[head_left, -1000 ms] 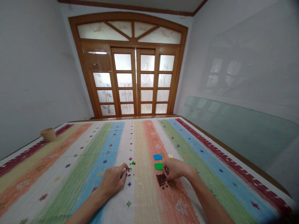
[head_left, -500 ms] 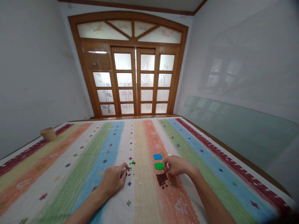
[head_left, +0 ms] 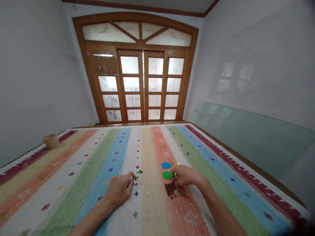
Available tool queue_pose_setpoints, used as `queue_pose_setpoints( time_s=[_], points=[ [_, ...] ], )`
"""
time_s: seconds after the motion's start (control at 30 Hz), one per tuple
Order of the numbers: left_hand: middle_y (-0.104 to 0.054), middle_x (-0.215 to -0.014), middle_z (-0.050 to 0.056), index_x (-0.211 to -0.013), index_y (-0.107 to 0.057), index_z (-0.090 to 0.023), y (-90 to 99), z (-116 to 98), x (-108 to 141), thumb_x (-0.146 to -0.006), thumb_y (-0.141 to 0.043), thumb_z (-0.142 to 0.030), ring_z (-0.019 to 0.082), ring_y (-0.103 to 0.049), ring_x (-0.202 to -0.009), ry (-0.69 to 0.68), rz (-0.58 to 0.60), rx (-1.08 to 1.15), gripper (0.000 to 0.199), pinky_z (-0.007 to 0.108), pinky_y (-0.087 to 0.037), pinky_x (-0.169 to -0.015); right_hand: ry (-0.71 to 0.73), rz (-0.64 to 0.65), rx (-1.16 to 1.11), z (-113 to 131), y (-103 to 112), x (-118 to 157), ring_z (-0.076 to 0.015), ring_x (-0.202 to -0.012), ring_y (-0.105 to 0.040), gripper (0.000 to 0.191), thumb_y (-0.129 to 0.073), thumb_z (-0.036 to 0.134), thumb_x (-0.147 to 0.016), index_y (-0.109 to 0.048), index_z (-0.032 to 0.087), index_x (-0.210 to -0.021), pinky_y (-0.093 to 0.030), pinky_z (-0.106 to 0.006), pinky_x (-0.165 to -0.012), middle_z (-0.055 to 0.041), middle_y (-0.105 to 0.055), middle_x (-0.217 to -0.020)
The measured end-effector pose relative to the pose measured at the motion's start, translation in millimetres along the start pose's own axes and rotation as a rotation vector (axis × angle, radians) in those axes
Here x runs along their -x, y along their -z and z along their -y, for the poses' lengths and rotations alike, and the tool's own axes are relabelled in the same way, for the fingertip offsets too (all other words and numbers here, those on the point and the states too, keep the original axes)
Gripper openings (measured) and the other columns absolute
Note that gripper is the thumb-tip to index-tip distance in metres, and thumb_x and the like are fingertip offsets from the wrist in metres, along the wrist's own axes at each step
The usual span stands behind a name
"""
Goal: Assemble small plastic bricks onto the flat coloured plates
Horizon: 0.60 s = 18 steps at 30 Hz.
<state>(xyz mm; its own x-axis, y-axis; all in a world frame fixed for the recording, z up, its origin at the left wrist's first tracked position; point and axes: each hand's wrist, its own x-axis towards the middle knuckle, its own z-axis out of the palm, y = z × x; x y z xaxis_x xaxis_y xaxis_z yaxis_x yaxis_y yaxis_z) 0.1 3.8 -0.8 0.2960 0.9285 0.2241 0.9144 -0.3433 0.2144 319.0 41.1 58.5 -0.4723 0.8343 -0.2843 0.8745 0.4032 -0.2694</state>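
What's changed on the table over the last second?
The right hand has shifted slightly away from the person, its fingertips going from the brown pieces toward the green patch. Whether it took hold of or let go of anything, I can't tell. The left hand, blue patch and cup stayed put.

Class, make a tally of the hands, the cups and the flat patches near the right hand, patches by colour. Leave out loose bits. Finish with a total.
Left hand and right hand: 2
Cup: 1
Blue patch: 1
Green patch: 1
Brown patch: 1
Pale yellow patch, partly hidden: 1
Total: 7
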Motion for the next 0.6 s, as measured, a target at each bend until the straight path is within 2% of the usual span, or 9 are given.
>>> queue_pose_setpoints(
  time_s=[0.6],
  points=[
    [-0.071, -0.070, 0.003, -0.099, -0.067, -0.023, 3.7, -3.4, 1.0, -0.093, -0.041, -0.028, 0.020, -0.067, -0.067, -0.008, -0.015, 0.014, 0.027, 0.026, -0.041, -0.063, 0.033, -0.031, 0.001, -0.2, -2.6, -2.3, -0.0163, -0.070, -0.065, 0.028, -0.064, 0.007, -0.064, -0.078, 0.022, -0.084, -0.035, -0.020, -0.053, -0.0014, -0.075, -0.078]
  ],
)
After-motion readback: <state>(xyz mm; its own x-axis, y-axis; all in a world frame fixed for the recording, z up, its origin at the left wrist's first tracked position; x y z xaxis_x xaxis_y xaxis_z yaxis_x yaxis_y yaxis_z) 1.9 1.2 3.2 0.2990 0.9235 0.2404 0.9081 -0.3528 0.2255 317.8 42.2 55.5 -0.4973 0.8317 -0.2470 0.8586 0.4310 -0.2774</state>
